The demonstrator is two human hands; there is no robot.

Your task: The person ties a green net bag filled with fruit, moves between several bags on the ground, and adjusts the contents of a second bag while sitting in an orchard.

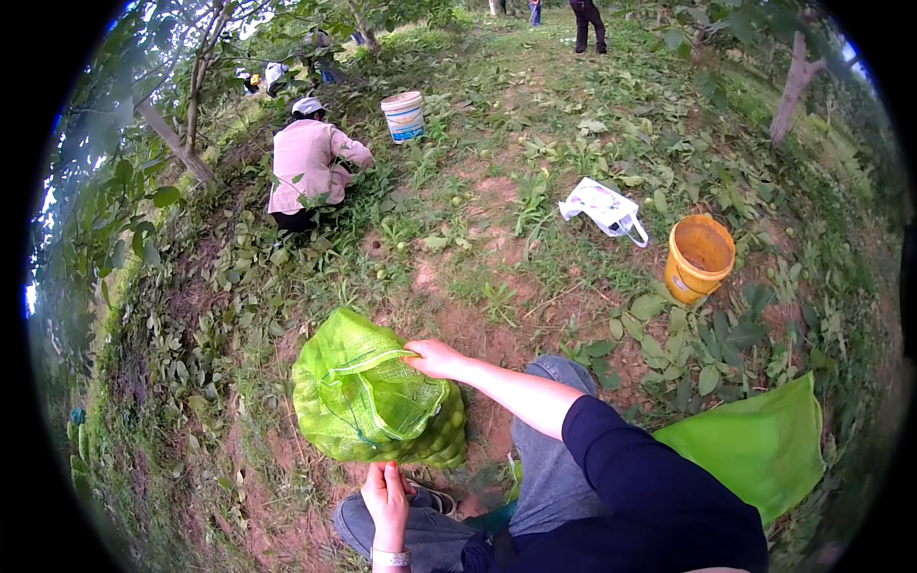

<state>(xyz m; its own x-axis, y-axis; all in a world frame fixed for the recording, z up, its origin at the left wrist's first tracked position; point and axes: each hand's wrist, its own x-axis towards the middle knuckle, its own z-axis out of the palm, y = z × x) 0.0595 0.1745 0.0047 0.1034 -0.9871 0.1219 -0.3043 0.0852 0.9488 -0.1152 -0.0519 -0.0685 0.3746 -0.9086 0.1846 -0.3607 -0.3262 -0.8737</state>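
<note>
A bright green mesh bag full of round green fruits stands on the ground before me, its upper mesh folded over. My right hand grips the white-edged rim of the bag at its right side. Close to the bag's lower edge is my left hand, thumb and fingers pinched together; whether a cord is between them cannot be made out. A thin dark green cord runs across the folded mesh. Another green mesh bag lies flat to my right, partly behind my sleeve.
A yellow bucket and a white carrier bag are ahead to the right. A person in a pink jacket squats ahead left near a white bucket. Leafy weeds and fallen fruits dot the soil. Trees and more people stand farther off.
</note>
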